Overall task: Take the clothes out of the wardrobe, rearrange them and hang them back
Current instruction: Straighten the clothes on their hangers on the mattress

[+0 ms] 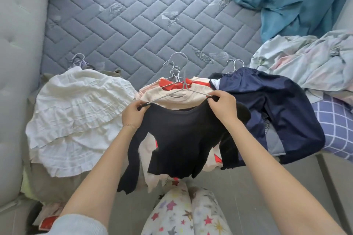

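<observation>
A black long-sleeved top (181, 139) hangs in the air over the bed's edge, on a thin grey hanger (183, 84). My left hand (132, 114) pinches the top's left shoulder at the hanger's end. My right hand (222, 107) pinches the right shoulder at the other end. Under it lies a pile of cream and red clothes (183, 99) on several hangers. A white tiered skirt (76, 118) lies to the left and a navy garment (277, 112) to the right, each on a hanger.
The quilted grey-blue mattress (145, 17) stretches ahead. A padded grey headboard (17, 63) stands on the left. Teal fabric (298, 0) is heaped at the far right, crumpled floral bedding (309, 59) below it, and a checked purple sheet (336, 126) beside that. My star-patterned trousers (183, 213) show at the bottom.
</observation>
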Demonstrator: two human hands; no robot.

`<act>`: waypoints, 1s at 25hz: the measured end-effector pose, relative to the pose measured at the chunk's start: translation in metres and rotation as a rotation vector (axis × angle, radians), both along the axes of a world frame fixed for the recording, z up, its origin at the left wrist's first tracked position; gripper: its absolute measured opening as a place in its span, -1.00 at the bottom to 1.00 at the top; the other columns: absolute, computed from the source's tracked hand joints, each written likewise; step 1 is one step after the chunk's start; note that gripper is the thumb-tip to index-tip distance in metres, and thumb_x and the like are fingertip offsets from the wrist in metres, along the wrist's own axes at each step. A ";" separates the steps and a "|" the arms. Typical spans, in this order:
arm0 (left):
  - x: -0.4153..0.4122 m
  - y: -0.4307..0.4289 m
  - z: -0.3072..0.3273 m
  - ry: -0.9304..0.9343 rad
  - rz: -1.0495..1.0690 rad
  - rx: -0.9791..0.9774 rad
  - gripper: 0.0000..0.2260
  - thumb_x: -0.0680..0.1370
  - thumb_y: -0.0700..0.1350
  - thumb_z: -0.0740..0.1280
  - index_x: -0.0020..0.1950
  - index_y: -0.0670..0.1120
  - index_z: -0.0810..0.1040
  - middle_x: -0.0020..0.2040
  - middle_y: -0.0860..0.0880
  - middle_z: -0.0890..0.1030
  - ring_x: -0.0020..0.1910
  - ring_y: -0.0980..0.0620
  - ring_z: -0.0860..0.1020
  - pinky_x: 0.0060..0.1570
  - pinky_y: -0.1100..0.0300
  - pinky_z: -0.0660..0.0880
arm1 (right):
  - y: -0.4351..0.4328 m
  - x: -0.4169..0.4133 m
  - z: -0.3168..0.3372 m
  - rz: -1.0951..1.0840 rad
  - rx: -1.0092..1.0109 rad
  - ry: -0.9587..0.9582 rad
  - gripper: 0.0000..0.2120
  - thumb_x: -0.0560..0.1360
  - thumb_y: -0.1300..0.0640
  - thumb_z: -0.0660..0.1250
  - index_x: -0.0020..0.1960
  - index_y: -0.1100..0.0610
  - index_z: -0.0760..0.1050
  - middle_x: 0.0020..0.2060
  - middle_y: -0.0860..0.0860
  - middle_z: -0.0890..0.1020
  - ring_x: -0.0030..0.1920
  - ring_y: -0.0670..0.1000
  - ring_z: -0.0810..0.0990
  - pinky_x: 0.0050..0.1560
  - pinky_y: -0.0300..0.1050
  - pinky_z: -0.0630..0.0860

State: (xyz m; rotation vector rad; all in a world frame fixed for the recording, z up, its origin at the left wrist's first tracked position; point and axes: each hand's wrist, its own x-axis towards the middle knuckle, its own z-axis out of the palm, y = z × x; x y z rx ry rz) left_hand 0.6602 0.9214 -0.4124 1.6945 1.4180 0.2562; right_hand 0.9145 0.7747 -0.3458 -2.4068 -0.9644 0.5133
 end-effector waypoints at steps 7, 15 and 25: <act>0.049 0.058 -0.140 -0.031 0.077 0.024 -0.89 0.56 -0.11 0.35 0.03 -0.06 0.63 0.00 0.00 0.67 0.05 -0.01 0.59 0.12 0.05 0.51 | 0.083 0.055 -0.144 0.040 -0.062 -0.017 -0.76 0.47 0.18 0.31 0.10 0.09 0.65 0.04 0.06 0.69 0.11 0.14 0.58 0.26 0.10 0.41; 0.078 0.095 -0.238 0.043 0.018 0.229 -0.82 0.52 -0.16 0.35 0.10 -0.09 0.63 0.07 -0.04 0.67 0.09 -0.08 0.59 0.16 0.02 0.48 | 0.123 0.068 -0.268 0.137 -0.150 -0.110 -0.61 0.50 0.23 0.24 0.31 0.09 0.51 0.23 0.06 0.58 0.28 0.13 0.46 0.32 0.01 0.29; 0.028 0.042 -0.122 0.266 -0.159 0.391 -0.61 0.53 -0.16 0.33 0.37 -0.11 0.46 0.35 -0.07 0.50 0.34 -0.10 0.43 0.29 -0.09 0.33 | 0.083 0.015 -0.159 0.304 -0.126 -0.069 -0.59 0.50 0.12 0.31 0.35 0.09 0.48 0.26 0.02 0.57 0.30 0.07 0.46 0.37 0.04 0.33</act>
